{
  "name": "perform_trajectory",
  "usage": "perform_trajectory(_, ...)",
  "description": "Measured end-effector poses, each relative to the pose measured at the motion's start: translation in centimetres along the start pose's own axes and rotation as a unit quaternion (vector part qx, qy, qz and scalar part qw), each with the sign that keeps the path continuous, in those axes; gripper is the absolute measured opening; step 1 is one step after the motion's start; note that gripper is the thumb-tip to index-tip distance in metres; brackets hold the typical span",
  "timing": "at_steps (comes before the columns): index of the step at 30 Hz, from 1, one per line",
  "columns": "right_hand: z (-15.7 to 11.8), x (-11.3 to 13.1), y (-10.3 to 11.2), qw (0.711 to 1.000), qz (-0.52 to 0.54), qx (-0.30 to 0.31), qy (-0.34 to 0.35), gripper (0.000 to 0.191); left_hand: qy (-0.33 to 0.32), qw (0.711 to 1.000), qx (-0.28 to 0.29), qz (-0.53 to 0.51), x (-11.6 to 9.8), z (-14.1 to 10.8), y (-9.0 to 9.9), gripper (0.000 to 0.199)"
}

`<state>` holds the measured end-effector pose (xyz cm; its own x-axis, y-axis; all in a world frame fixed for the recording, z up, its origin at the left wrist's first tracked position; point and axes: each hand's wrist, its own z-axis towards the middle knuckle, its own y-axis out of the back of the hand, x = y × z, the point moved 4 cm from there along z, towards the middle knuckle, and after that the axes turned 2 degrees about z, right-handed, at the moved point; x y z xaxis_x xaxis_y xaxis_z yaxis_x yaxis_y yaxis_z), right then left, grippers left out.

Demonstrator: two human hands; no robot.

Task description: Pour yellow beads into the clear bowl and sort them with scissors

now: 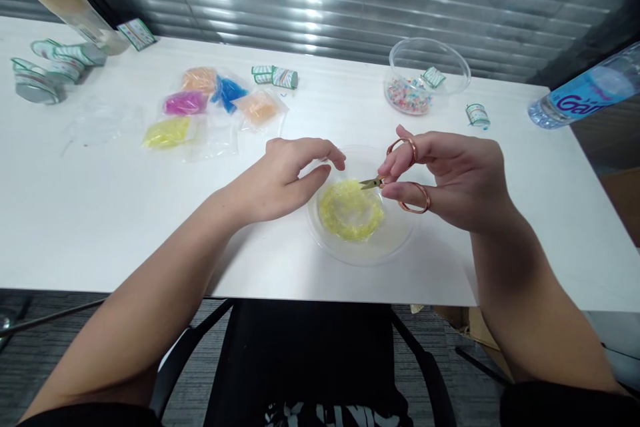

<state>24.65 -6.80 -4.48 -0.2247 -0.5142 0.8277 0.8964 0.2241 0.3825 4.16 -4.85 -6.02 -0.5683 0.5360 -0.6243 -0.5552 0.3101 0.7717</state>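
My right hand (455,177) holds small copper-coloured scissors (414,197), with thumb and fingers in the loops and the blades pointing left over a clear round plastic bowl (395,243). Yellow pieces (350,210) lie in a ring inside that bowl. My left hand (285,180) hovers at the bowl's left rim, its thumb and forefinger apart and bent toward each other; nothing shows between them.
Bags of yellow (167,133), magenta (186,103), blue (229,92) and orange (199,79) pieces lie back left. Behind the scissors stands a clear bowl of multicoloured bits (409,96). A water bottle (580,97) stands right, small green-white rolls (285,77) at the back.
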Motion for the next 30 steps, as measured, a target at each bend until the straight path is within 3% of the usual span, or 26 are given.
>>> perform_trajectory(11, -0.8, 0.9, -2.1, 0.990, 0.017, 0.136, -0.009, 0.020, -0.008, 1.000, 0.004, -0.002, 0.1, -0.1, -0.1, 0.031)
perform_trajectory(18, -0.8, 1.4, -1.9, 0.976, 0.076, 0.201, -0.019, 0.021, -0.006, 1.000, 0.009, -0.001, 0.1, 0.0, 0.0, 0.030)
perform_trajectory(23, -0.6, 1.8, -1.1, 0.980, 0.090, 0.176, -0.009, 0.019, -0.009, 1.000, 0.010, -0.002, 0.0, 0.0, 0.0, 0.031)
perform_trajectory(30, -0.1, 1.0, 0.5, 0.995, 0.020, 0.093, 0.006, 0.015, 0.002, 1.000, 0.017, 0.000, -0.1, 0.0, 0.0, 0.031)
